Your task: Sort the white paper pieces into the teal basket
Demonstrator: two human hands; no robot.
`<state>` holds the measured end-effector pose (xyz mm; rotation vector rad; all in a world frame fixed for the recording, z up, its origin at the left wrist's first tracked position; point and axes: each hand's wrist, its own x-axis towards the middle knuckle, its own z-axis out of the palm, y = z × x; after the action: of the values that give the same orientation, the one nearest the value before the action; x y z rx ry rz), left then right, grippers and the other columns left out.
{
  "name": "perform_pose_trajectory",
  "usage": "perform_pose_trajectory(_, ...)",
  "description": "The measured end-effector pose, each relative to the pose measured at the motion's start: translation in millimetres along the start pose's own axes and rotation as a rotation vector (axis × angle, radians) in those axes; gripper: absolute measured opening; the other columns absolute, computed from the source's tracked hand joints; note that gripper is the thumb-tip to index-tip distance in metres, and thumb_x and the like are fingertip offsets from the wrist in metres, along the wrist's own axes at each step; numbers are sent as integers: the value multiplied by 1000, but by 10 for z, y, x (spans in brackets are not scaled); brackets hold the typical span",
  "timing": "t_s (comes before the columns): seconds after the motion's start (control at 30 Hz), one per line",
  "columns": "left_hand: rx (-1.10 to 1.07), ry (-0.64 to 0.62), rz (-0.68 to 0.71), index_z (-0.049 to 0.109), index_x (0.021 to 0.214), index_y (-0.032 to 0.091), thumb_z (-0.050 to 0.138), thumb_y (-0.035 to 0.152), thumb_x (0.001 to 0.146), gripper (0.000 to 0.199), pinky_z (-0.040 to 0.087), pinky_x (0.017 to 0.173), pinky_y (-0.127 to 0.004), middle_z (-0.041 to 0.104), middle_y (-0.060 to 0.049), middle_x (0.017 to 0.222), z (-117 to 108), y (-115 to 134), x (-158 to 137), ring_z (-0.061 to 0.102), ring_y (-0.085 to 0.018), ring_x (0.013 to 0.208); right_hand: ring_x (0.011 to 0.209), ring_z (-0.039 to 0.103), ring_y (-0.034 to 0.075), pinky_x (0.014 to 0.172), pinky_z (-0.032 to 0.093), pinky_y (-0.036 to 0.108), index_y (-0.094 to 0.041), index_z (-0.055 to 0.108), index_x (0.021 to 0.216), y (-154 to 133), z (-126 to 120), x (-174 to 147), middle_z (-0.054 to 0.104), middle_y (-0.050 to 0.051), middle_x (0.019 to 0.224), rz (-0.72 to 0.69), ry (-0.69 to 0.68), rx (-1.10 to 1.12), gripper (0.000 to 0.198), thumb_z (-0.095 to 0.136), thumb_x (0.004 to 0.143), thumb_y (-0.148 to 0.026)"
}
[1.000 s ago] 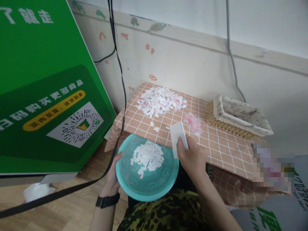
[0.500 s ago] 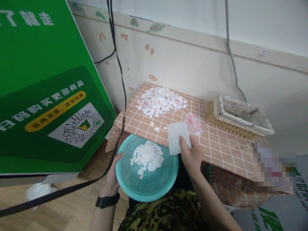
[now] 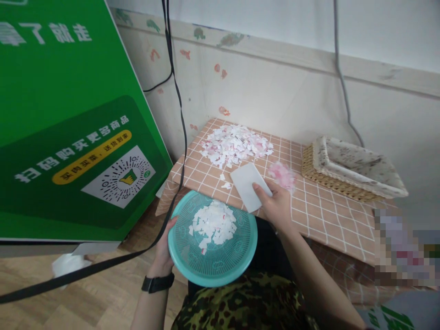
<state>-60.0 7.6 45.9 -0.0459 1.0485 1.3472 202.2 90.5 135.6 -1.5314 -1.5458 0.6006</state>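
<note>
My left hand [image 3: 167, 243] grips the left rim of a round turquoise plastic colander [image 3: 237, 261], held just below the table's front edge. White paper scraps [image 3: 215, 222] lie heaped inside it. In my right hand [image 3: 277, 201] is a flat white card [image 3: 249, 183], pinched with the thumb on top, over the table's front edge. Beyond the card, a large pile of torn white and pinkish paper scraps [image 3: 233, 144] covers part of the checked tablecloth [image 3: 292, 151]. Two or so loose scraps [image 3: 226, 185] lie left of the card. Pink shreds [image 3: 282, 176] sit just behind my right hand.
A wicker basket [image 3: 343, 183] with a patterned cloth lining stands at the table's right. A green sign panel [image 3: 68, 114] rises at the left. A black strap [image 3: 184, 133] hangs down in front of the table's left side. The wall [image 3: 275, 87] closes off the back.
The card in my right hand has moved a little away from me and tilted, now near the loose scraps. My left hand still holds the colander. The view has shifted slightly.
</note>
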Motion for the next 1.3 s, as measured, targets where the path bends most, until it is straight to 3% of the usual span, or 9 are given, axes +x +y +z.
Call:
perform_pose_trajectory(0.17,-11,-12,19,69,79,14,67,24,68,15,53,67,-30,73,-4,71,-18,4,16,66,-19,64,67,58,18,57,41,28,-15,68,93,-42,49,268,68,6,81,-111,-88,-72,32,50,82,-39)
perform_pose_trajectory(0.33,-15,-19,-3,69,76,14,66,22,68,12,54,62,-30,72,-4,67,16,14,-6,66,-18,60,59,54,15,50,36,25,-14,66,82,0,28,410,65,4,71,-115,-285,-83,31,51,82,-40)
perform_pose_trajectory(0.5,-7,-22,-25,69,77,15,65,22,68,12,54,62,-31,73,-5,70,31,16,-23,66,-20,61,64,56,16,52,39,25,-14,66,89,-6,26,465,67,5,79,-116,-273,-22,32,51,82,-41)
perform_pose_trajectory(0.8,8,-64,-13,70,80,15,65,24,69,15,54,65,-31,73,-6,73,29,18,-45,67,-20,64,68,59,16,55,43,27,-15,68,93,-73,-12,505,68,6,86,-144,-437,-35,30,55,80,-39)
perform_pose_trajectory(1.1,15,-44,-30,70,75,14,65,23,67,13,54,63,-31,73,-6,68,60,25,-63,66,-20,61,73,61,18,60,47,29,-15,66,102,-68,31,470,68,8,94,-150,-391,7,34,53,82,-39)
perform_pose_trajectory(1.3,22,-34,-36,71,75,14,66,22,67,13,54,64,-32,72,-6,67,66,23,-63,66,-21,60,72,60,18,61,47,30,-15,67,96,-95,21,478,69,6,89,-146,-434,-5,31,53,81,-39)
